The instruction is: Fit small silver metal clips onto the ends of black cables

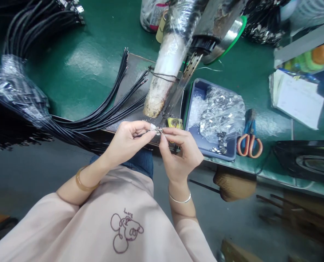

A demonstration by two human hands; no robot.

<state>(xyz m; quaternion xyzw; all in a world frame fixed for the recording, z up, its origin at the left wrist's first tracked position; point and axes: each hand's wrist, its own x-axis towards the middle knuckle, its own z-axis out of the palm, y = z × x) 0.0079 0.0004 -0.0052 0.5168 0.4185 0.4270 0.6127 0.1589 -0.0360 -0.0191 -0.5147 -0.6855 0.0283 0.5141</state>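
Observation:
My left hand (131, 139) pinches the end of a black cable just in front of the bench edge. Opposite it, my right hand (179, 148) closes thumb and forefinger on a small metal connector (159, 130) at that cable's tip. The two sets of fingertips nearly meet, and the fine detail between them is too small to make out. A bundle of black cables (96, 122) runs in from the left, several of its ends resting on a grey plate (136, 72). Directly beyond my hands is a small yellow piece (175, 123).
A white wrapped tube (164, 69) and a slotted metal rod (188, 74) hang low over the plate. A blue tray (231, 156) of connectors stands right, beside orange-handled scissors (249, 143). Farther off are a wire spool (230, 38), papers (298, 96) and a black fan-like device (309, 162).

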